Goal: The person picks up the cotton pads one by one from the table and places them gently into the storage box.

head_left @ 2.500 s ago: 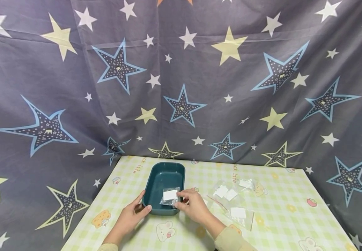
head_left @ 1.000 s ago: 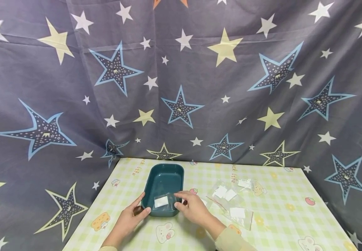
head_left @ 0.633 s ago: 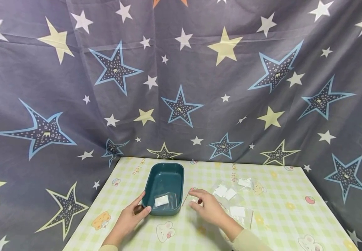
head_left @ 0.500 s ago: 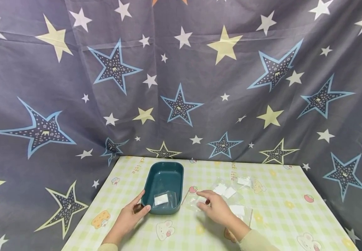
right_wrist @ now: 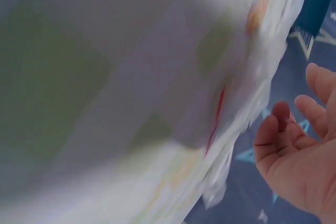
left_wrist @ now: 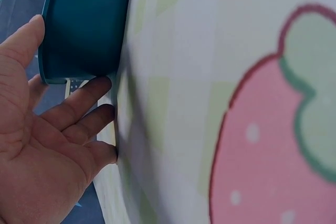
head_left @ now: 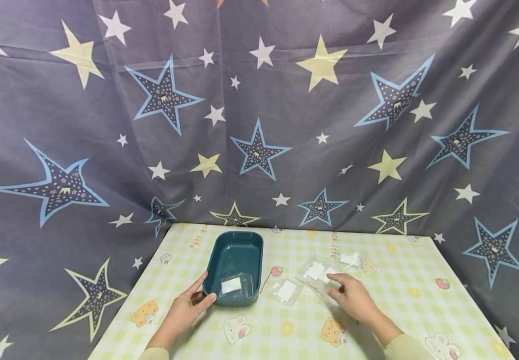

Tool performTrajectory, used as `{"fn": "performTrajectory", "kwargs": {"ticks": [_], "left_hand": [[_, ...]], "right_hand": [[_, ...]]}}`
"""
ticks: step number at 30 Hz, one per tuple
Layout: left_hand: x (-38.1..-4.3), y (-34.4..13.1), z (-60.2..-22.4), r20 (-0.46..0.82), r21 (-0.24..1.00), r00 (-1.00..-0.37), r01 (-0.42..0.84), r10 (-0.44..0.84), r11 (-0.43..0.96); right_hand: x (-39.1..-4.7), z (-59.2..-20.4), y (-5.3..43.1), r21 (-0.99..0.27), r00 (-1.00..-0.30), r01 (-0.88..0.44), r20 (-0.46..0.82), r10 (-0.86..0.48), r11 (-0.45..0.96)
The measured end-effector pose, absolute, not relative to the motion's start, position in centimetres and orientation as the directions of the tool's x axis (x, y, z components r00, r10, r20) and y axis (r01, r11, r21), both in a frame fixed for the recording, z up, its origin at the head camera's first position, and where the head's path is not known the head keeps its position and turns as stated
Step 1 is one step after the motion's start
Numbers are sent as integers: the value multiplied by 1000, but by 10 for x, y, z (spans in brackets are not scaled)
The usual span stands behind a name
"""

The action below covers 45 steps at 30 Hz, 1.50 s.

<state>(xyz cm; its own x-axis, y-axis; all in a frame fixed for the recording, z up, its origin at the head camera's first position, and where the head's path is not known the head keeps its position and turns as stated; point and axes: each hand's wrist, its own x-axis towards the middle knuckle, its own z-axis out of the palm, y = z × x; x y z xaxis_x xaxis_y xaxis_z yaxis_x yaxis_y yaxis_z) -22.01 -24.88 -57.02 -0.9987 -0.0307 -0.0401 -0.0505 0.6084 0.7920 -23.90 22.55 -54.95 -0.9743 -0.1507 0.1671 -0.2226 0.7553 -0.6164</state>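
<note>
A teal rectangular tray [head_left: 233, 257] stands on the table with one small clear zip bag [head_left: 232, 285] inside, a white label on it. My left hand [head_left: 182, 312] grips the tray's near left corner, thumb on the near wall and fingers along the left side; the left wrist view shows its thumb and fingers against the tray wall [left_wrist: 86, 24]. Over several more labelled zip bags [head_left: 315, 270], my right hand [head_left: 354, 299] hovers with fingers loosely bent and nothing between them. It partly hides the bags beneath.
One zip bag [head_left: 285, 291] with a red seal line lies just right of the tray. Another bag [head_left: 349, 259] lies farther back to the right. The table has a green checked cloth [head_left: 403, 300], and a star-patterned curtain [head_left: 259, 110] hangs behind it.
My right hand has let go of the zip bag, which now lies in the tray, and has moved right to the other bags. My left hand stays at the tray.
</note>
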Motion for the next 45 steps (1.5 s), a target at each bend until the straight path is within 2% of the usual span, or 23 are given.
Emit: {"fn": "performTrajectory", "kwargs": {"ticks": [7, 16, 28, 37, 45], "left_hand": [[-221, -248, -570, -50, 793, -998, -64, -39, 606], [-220, -247, -570, -52, 797, -998, -69, -45, 600], [-221, -249, -574, -42, 804, -998, -58, -40, 592], [-222, -248, -573, -46, 803, -997, -70, -56, 592], [-220, -249, -571, -55, 806, -997, -75, -51, 587]], "right_hand": [[-255, -546, 272, -589, -980, -172, 181, -78, 789], [-283, -541, 312, -636, -994, -33, 101, 41, 771], [-307, -550, 321, -656, -997, 63, -3, 81, 752], [-319, -557, 317, -629, -995, 89, -17, 101, 772], [-329, -565, 318, -646, -999, 41, -10, 45, 763]]}}
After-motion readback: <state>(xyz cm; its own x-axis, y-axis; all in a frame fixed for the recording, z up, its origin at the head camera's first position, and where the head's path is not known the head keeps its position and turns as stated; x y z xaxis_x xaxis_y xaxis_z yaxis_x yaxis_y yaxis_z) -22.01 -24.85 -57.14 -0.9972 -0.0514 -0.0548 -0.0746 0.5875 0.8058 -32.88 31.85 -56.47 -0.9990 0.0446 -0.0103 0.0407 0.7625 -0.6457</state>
